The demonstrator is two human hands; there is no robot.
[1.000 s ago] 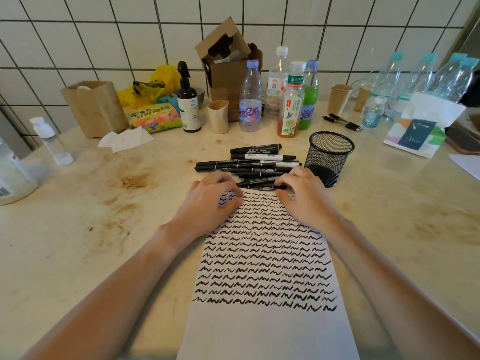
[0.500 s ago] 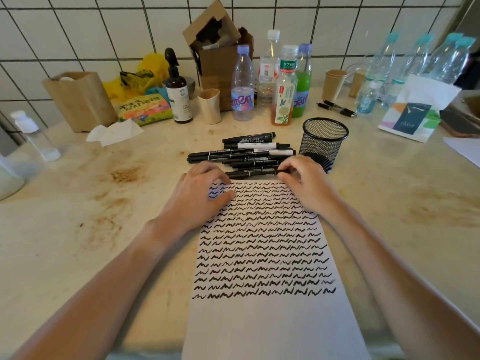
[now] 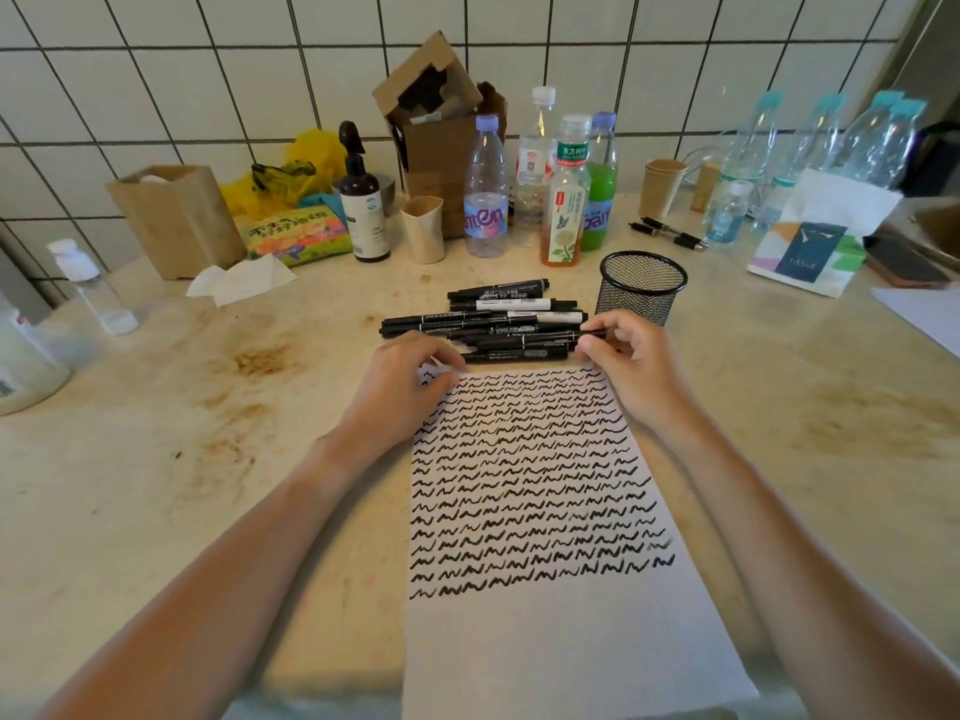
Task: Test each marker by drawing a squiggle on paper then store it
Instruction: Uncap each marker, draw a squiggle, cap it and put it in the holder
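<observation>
Now right hand (image 3: 631, 363) pinched end of one marker (image 3: 524, 339) in pile (image 3: 498, 322), long axis left-right. Left hand (image 3: 402, 389) curled on paper (image 3: 545, 641) corner, holding nothing seen. Mesh cup (image 3: 642, 288) just beyond right hand on surface (image 3: 156, 459).

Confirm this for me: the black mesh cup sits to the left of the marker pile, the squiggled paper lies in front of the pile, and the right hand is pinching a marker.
One detail is wrong. The head view shows the black mesh cup to the right of the marker pile, not the left. The rest stands: the squiggled paper lies in front of the pile, and the right hand pinches a marker.
</observation>
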